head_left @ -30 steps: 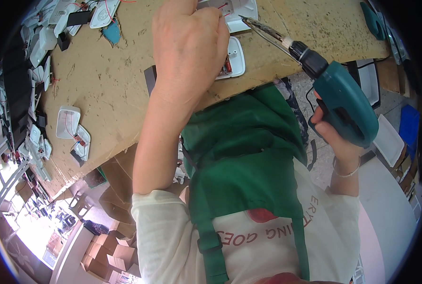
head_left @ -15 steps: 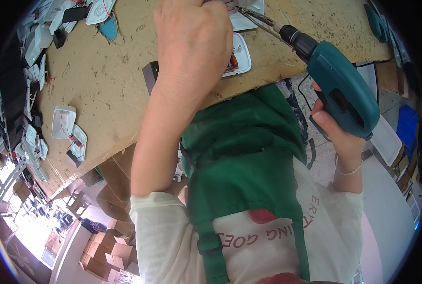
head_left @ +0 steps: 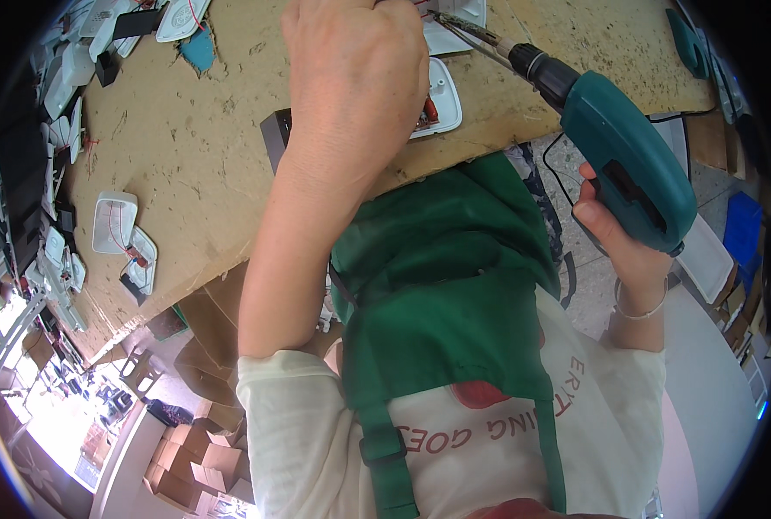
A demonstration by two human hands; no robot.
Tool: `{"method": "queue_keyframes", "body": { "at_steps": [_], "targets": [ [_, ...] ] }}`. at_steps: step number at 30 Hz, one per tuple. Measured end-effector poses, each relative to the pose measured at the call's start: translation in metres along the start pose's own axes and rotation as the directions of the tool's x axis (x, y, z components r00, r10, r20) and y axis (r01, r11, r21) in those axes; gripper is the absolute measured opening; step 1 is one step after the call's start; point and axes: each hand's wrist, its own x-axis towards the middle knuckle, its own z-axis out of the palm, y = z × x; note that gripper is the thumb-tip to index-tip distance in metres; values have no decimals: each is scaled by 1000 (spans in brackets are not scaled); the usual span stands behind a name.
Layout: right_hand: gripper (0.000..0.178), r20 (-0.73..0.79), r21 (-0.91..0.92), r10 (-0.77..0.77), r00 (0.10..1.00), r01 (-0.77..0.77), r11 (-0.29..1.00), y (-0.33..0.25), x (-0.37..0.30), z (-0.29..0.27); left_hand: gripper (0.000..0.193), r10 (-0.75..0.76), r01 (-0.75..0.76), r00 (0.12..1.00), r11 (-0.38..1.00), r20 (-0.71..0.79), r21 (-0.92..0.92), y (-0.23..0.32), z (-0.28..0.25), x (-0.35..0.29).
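Observation:
My right hand (head_left: 615,229) is wrapped round the handle of a teal soldering gun (head_left: 632,160), fingers at its trigger. Its thin dark tip (head_left: 472,30) points up and left, reaching a white plastic housing (head_left: 455,36) at the top edge of the picture. My left hand (head_left: 359,69) is closed beside that tip, back of the hand up; its fingertips and whatever they pinch are hidden. Partly under the left hand lies a white casing half (head_left: 442,104) with a red-brown part and wires in it. A black box-shaped part (head_left: 276,138) sits by my left wrist.
The worktable (head_left: 204,156) is covered in worn, stained cardboard. An opened white casing (head_left: 117,223) with red wires lies at its left. Several white casings (head_left: 74,69) and dark parts are piled at the far left. Cardboard boxes (head_left: 199,458) stand on the floor at lower left.
The soldering gun and my right hand have shifted very slightly right. My left hand has moved a little to the right over the white casing half, still closed.

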Motion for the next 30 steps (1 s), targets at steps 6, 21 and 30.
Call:
{"method": "queue_keyframes", "body": {
  "at_steps": [6, 21, 30],
  "targets": [
    [33, 3, -42, -10, 1000, 10, 999, -1, 1, 0, 6, 21, -20, 1000, 999, -14, 27, 0, 1, 0],
    [49, 138, -158, -34, 990, 55, 986, -3, -2, -10, 7, -25, 26, 1000, 999, 18, -23, 1, -1, -1],
    [27, 7, -104, 24, 1000, -24, 994, -13, -4, 1, 3, -13, 13, 999, 1000, 31, -9, 1, -2, -1]
  ]
}}
